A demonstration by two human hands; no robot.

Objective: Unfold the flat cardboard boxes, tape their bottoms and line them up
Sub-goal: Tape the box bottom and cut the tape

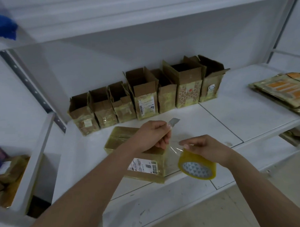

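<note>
Seven opened cardboard boxes (146, 94) already stood upright in a row along the back of the white shelf (232, 121), touching side by side, flaps up, their lower halves glossy with tape. That part of the job looked finished.

An eighth box (142, 172) lay on its side near the front edge of the shelf, a shipping label (144, 166) facing up; it was the one in hand. The left hand (153, 136) was closed around a small utility blade (174, 122) whose tip pointed up and away. The right hand (204, 147) pinched a stretch of clear tape (173, 149) between thumb and forefinger, with the yellowish tape roll (197, 166) hanging just under the palm. The strip ran from the roll toward the box's end, so the bottom seam was probably being taped, with the cut still to make; whether the tape had already stuck to the cardboard could not be told.

Well apart on the right lay a stack of flat boxes (284, 91), still unfolded. By that pile, a fair share of the work remained: cut, stand this box in line, then open and tape the rest.
</note>
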